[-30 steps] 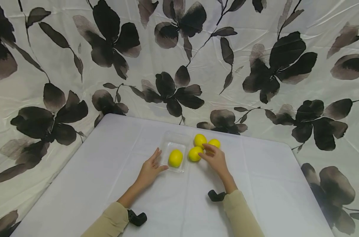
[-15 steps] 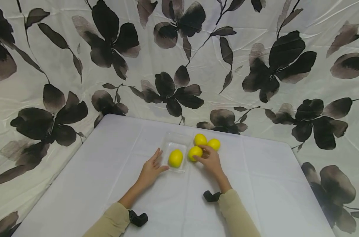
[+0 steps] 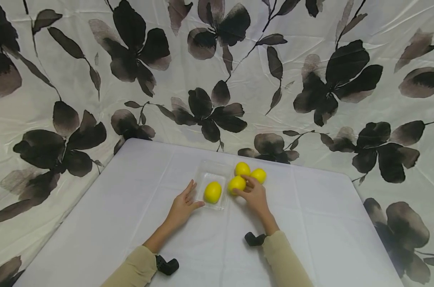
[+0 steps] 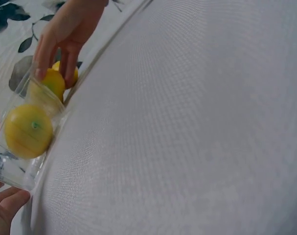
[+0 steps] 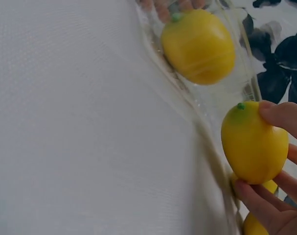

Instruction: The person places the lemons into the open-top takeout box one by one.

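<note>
A clear plastic container [image 3: 205, 169] lies on the table with one yellow lemon [image 3: 212, 192] in it; the lemon's green stem end shows in the left wrist view. My left hand [image 3: 180, 207] is at the container's left near corner, fingers extended along its side and thumb at the near edge. Just right of the container, my right hand [image 3: 255, 196] holds a second lemon [image 5: 253, 144] between thumb and fingers. Behind that hand sit two more lemons, one at the back [image 3: 242, 169] and one to the right [image 3: 259, 175].
A white cloth covers the table [image 3: 159, 167], whose far edge meets a floral curtain [image 3: 210, 71]. Black wrist devices, left [image 3: 167, 265] and right [image 3: 254, 239], sit at the cuffs of both beige sleeves.
My right hand has moved slightly left and closed its fingers around the lemon nearest the container. My left hand and the container have stayed about in place.
</note>
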Tool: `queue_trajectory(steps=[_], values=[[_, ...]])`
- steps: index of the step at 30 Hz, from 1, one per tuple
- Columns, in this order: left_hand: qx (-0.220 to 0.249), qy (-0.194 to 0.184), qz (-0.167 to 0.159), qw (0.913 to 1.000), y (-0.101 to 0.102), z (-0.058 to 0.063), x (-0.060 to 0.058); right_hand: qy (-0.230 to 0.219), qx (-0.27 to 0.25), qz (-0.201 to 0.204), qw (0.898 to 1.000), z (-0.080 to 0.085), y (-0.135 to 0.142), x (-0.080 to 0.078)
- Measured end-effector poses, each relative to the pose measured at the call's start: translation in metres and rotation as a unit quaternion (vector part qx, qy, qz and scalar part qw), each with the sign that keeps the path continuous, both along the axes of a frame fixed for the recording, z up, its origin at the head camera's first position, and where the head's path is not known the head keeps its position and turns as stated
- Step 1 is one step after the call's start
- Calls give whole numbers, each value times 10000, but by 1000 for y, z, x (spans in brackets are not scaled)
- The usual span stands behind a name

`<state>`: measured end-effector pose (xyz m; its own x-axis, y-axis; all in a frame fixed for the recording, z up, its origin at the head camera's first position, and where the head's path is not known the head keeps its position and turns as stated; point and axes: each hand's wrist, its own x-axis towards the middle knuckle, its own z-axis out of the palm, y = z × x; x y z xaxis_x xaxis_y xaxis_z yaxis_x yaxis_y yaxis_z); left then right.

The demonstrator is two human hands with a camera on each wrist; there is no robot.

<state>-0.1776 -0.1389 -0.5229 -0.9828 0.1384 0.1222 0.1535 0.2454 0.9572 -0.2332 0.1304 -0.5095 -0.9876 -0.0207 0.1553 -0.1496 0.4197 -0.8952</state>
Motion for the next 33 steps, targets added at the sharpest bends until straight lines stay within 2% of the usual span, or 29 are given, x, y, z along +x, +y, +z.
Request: queue_trajectory(steps=[8, 18, 25, 29, 33], values=[[-38, 58, 79, 9999, -3, 3, 2, 415, 91, -171, 9990, 16, 3, -1], [90, 78, 123, 9999, -3, 2, 5, 828, -618, 347, 9940, 34, -17, -4], [19, 83, 127, 9999, 3, -2, 9, 794, -716, 635, 9922, 37, -37, -7], [-52, 240, 147, 9996, 9, -3, 11, 696, -557, 844, 9924, 39, -49, -8], [-108, 173, 192, 9996, 13, -2, 12, 526, -354, 1087, 9920, 50, -60, -3]])
